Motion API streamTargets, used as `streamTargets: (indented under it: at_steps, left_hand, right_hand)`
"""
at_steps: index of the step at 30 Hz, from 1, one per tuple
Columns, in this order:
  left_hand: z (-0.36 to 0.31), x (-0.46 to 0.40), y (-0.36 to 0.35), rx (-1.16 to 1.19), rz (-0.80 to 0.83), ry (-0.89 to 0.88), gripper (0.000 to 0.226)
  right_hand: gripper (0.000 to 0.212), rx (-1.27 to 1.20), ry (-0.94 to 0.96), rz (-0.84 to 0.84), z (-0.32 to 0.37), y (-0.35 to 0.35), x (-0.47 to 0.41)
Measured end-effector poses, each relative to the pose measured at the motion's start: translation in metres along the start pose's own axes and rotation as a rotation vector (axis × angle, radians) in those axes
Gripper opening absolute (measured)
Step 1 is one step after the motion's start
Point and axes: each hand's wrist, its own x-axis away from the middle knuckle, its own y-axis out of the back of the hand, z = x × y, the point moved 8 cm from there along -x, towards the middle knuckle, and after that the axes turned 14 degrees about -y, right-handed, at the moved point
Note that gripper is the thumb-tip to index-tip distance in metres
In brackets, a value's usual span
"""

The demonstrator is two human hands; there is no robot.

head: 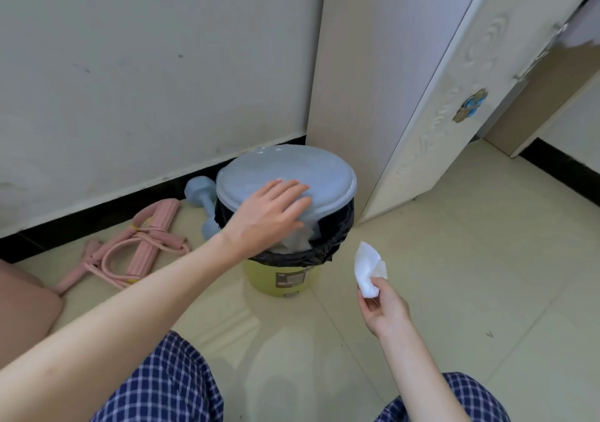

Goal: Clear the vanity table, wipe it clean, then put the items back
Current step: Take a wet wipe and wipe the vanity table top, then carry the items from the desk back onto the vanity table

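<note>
A yellow-green waste bin [279, 275] lined with a black bag [331, 243] stands on the tiled floor by the wall. Its pale blue round lid [292, 171] is tilted up at the front, showing white paper inside. My left hand [272, 210] grips the lid's near edge, fingers spread over its top. My right hand [381, 304] is to the right of the bin, pinching a crumpled white tissue [368, 267] that sticks up from my fingers. The vanity table is not in view.
A pale blue dumbbell [199, 194] lies behind the bin against the black skirting. Pink resistance bands [143, 243] lie on the floor at left. A white wardrobe side [357, 80] and its open door [454, 97] stand right of the bin. My checked trouser knees are at the bottom.
</note>
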Motion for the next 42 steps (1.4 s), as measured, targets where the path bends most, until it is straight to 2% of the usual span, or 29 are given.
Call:
streamTargets:
  at_steps: [3,7,9,12,15,19,26,29,31,36,39,42]
  left_hand:
    - [0.026,-0.012,0.027,-0.005,-0.123,0.052,0.027]
    - [0.050,-0.021,0.041,0.018,-0.150,0.124,0.027]
    - [0.050,-0.022,0.041,0.032,-0.135,0.115,0.028]
    - [0.035,-0.013,0.028,0.037,-0.089,0.086,0.035]
    - [0.012,0.005,0.001,0.057,-0.008,0.067,0.041]
    - [-0.019,0.028,-0.042,0.115,0.146,0.073,0.056]
    - [-0.031,0.045,-0.063,0.140,0.160,0.150,0.045]
    - [-0.025,0.042,-0.056,0.170,0.180,0.164,0.045]
    - [-0.021,0.040,-0.047,0.199,0.205,0.177,0.048]
    - [-0.010,0.027,-0.001,0.259,0.276,0.185,0.054]
    - [-0.001,0.014,0.039,0.257,0.334,0.184,0.057]
    - [0.007,-0.004,0.089,0.254,0.376,0.182,0.060]
  right_hand:
    - [0.005,0.068,0.100,0.037,0.012,-0.033,0.019]
    - [0.034,0.155,0.048,0.387,0.013,-0.118,0.059]
    - [0.042,0.159,0.037,0.448,0.016,-0.136,0.068]
    - [0.037,0.127,0.067,0.430,0.019,-0.124,0.062]
    - [0.027,0.092,0.083,0.309,0.010,-0.083,0.039]
    - [0.026,0.019,0.068,0.171,-0.001,-0.041,0.013]
    - [0.027,0.034,0.095,0.169,-0.018,-0.052,0.003]
    - [0.023,0.212,0.232,0.124,-0.008,-0.064,0.012]
    - [0.021,0.461,0.413,0.015,0.007,-0.070,0.026]
    - [0.050,1.237,0.870,-0.180,0.023,-0.094,0.082]
    - [0.058,1.575,0.970,-0.315,0.026,-0.100,0.122]
    - [0.063,1.687,1.023,-0.396,0.035,-0.104,0.172]
